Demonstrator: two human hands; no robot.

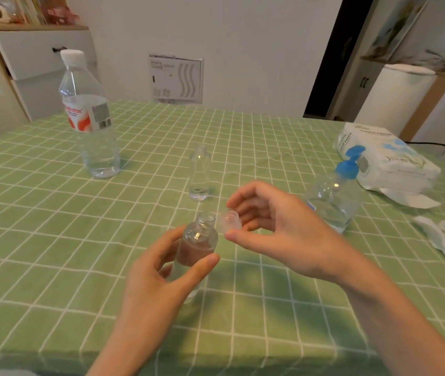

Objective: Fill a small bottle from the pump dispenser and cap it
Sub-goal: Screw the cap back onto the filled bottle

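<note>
- The counter (53, 240), under a green checked cloth, carries everything; its near edge is cut off below both grips.
- A capped water bottle (88, 118) stands well beyond and to the left of the left grip (158, 275), out of the working space.
- The blue-headed pump dispenser (332, 199) stands just right of the right grip (275, 221), near at hand for filling, with a tissue pack (387, 161) behind it.
- The left grip curls thumb and fingers round the small bottle (199, 240), holding it upright so its open neck faces the cap.
- A second small bottle (200, 175) stands uncapped just beyond both grips.
- The right grip pinches the clear cap (230, 219) just beside that neck, probably to screw it on.
- The liquid level inside is hard to make out, as fingers show through the clear wall.
</note>
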